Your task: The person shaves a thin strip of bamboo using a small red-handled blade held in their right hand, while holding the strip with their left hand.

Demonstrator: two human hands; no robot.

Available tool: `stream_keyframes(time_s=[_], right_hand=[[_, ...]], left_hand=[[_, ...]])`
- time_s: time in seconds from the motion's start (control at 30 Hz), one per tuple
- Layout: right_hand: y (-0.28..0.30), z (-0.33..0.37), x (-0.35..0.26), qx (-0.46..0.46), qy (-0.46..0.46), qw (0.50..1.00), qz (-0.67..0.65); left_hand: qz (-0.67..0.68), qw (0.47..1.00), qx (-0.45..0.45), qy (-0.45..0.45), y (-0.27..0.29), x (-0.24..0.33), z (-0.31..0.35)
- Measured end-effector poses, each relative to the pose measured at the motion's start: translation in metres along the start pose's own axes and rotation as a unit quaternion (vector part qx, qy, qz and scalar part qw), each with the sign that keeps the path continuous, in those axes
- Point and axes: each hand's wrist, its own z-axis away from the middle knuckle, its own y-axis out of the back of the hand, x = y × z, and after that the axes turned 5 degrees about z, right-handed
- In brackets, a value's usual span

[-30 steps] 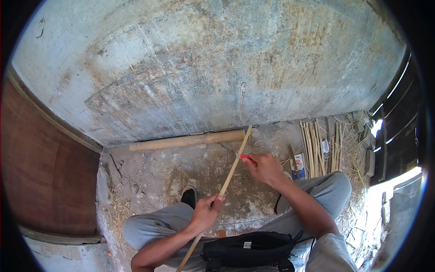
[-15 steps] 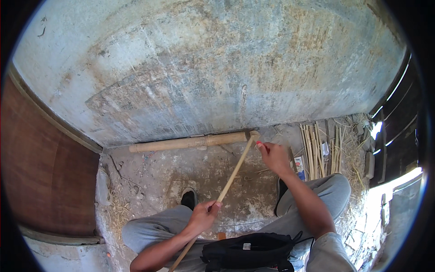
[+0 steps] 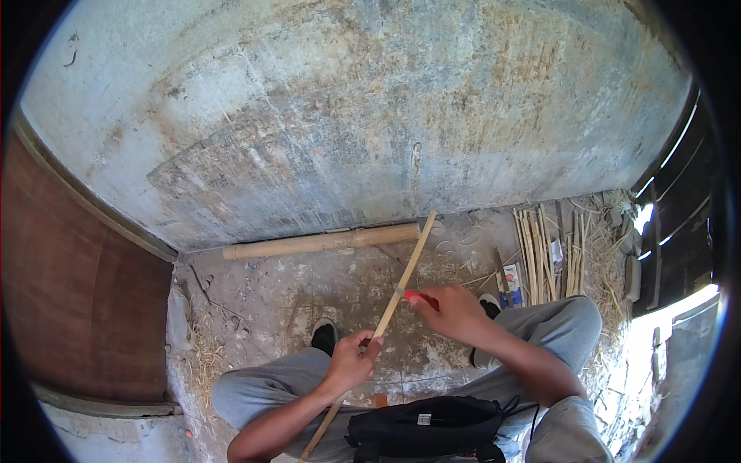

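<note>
A long pale bamboo strip [image 3: 415, 255] slants from my lap up toward the wall. My left hand [image 3: 353, 363] is closed around it at about its middle, above my left knee. In my right hand [image 3: 455, 312] is a small knife with a red handle [image 3: 421, 298]. Its short grey blade touches the strip a little above my left hand; the blade is too small to see in detail. The strip's far end stands free in front of the wall.
A thick bamboo pole [image 3: 324, 241] lies along the foot of the stained wall [image 3: 347, 116]. Several cut strips [image 3: 532, 251] are stacked at the right, beside a small printed packet [image 3: 512, 282]. Shavings litter the floor; a black bag [image 3: 432, 420] rests at my lap.
My right hand has drawn the knife down along the strip, from near its far end to close above my left hand. The left hand stays on the strip.
</note>
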Motion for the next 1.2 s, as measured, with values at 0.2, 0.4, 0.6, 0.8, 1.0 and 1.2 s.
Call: stream_keyframes(time_s=[0.2,0.4,0.6,0.8,1.0,1.2], right_hand=[[0.075,0.044,-0.050,0.045,0.073,0.985,0.149],[0.095,0.062,-0.051,-0.086,-0.022,0.546,-0.833],[0.084,0.115,-0.121,0.033,0.151,0.608,-0.779],[0.091,0.089,-0.123,-0.149,0.501,0.560,-0.643],[0.085,0.094,-0.114,-0.197,0.482,0.569,-0.637],[0.097,0.096,-0.116,-0.191,0.458,0.562,-0.662]], left_hand=[[-0.092,0.994,0.022,-0.055,0.004,-0.013,-0.007],[-0.057,0.996,0.004,-0.070,0.002,-0.025,-0.015],[-0.057,0.997,0.010,-0.041,0.000,-0.019,-0.014],[-0.071,0.997,0.007,-0.026,-0.002,-0.013,-0.015],[-0.043,0.998,-0.006,-0.038,0.004,-0.024,-0.015],[-0.051,0.998,0.007,-0.026,0.001,-0.016,-0.014]])
